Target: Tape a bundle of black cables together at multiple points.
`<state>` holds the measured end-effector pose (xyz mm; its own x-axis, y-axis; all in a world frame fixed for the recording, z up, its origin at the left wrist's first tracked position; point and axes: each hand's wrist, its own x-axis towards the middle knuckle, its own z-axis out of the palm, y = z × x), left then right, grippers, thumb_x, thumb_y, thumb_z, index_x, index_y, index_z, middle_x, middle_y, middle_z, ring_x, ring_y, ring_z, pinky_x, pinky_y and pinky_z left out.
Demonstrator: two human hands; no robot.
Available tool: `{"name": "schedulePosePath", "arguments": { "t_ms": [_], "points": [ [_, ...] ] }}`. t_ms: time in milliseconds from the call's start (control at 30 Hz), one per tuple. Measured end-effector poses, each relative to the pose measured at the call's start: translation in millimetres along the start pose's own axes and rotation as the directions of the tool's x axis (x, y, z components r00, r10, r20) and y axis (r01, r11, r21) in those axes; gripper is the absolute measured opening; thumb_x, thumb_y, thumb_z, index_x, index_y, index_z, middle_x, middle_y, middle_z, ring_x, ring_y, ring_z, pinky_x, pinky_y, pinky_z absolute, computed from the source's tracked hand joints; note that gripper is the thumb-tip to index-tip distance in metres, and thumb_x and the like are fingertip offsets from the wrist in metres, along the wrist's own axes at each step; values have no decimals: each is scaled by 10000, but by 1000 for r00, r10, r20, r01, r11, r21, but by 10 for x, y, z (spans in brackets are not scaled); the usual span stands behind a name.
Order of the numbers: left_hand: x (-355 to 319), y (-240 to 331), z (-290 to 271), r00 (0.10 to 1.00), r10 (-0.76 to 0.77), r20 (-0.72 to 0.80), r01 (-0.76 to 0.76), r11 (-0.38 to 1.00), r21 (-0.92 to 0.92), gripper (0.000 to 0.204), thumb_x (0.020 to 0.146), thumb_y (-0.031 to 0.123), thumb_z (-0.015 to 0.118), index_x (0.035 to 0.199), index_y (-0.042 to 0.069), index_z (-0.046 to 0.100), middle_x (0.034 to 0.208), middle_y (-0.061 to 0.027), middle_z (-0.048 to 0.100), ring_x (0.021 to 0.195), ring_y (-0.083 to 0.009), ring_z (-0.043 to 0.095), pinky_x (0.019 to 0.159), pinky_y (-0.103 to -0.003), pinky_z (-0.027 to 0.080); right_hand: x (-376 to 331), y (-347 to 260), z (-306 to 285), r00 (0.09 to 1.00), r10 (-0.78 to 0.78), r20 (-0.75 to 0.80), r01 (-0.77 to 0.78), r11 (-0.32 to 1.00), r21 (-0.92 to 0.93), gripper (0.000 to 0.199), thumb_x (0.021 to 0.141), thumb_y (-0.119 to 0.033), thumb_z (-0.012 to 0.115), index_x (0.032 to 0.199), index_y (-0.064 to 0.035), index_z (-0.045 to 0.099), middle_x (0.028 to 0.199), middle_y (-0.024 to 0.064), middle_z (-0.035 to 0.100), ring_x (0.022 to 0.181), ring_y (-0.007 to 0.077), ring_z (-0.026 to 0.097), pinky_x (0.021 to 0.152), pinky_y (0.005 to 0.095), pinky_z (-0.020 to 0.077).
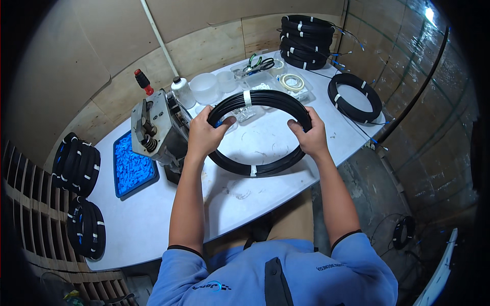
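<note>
Between both hands a coil of black cable (278, 168) is held up over the white table, bound with white tape at its top and bottom. My left hand (208, 130) grips the coil's left side, thumb on the inner edge. On the opposite side my right hand (310, 133) is closed round it, thumb also inward. A small bit of blue shows at the coil beside the left thumb. Just left of my left hand stands a grey metal machine (162, 127) with a spring and a red-and-black handle (143, 81).
A blue tray (122, 189) of small blue pieces lies left of the machine. Cable coils stand stacked at the far right (306, 43) and left edge (76, 166); another coil (334, 97) lies at right. Behind are a white bottle (182, 92), tubs, tape rolls (292, 82) and scissors (263, 65).
</note>
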<state>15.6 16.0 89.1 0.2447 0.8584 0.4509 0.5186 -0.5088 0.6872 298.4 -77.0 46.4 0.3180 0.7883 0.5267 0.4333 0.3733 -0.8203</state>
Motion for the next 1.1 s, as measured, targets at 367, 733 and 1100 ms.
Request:
{"name": "schedulePosePath", "arguments": {
  "t_ms": [367, 733, 1100],
  "points": [
    [-111, -81, -10, 1000, -5, -27, 1, 991, -132, 398, 814, 242, 890, 1055, -14, 703, 860, -68, 741, 802, -167, 686, 793, -300, 534, -37, -52, 9, 1000, 4, 30, -8, 994, 109, 354, 885, -224, 844, 1109, -22, 660, 925, 19, 721, 831, 87, 644, 789, 262, 524],
    [-900, -796, 965, 875, -395, 281, 465, 520, -717, 359, 946, 289, 799, 1067, 7, 614, 964, -110, 702, 1010, -245, 719, 875, -385, 565, -129, 169, -163, 978, 206, -41, -196, 966, 166, 375, 833, -259, 909, 1004, -58, 643, 760, -30, 597, 640, 56, 534, 589, 236, 448],
    [-535, -132, 515, 968, -244, 56, 78, 81, -994, 308, 1026, 175, 616, 770, 138, 448, 589, 48, 318, 473, -78, 321, 472, -277, 328, 321, 37, -304, 977, 33, 211, -166, 738, 654, 620, 1051, -621, 482, 1271, -55, 608, 974, 81, 647, 943, 170, 622, 814, 329, 511]
  ]
}}
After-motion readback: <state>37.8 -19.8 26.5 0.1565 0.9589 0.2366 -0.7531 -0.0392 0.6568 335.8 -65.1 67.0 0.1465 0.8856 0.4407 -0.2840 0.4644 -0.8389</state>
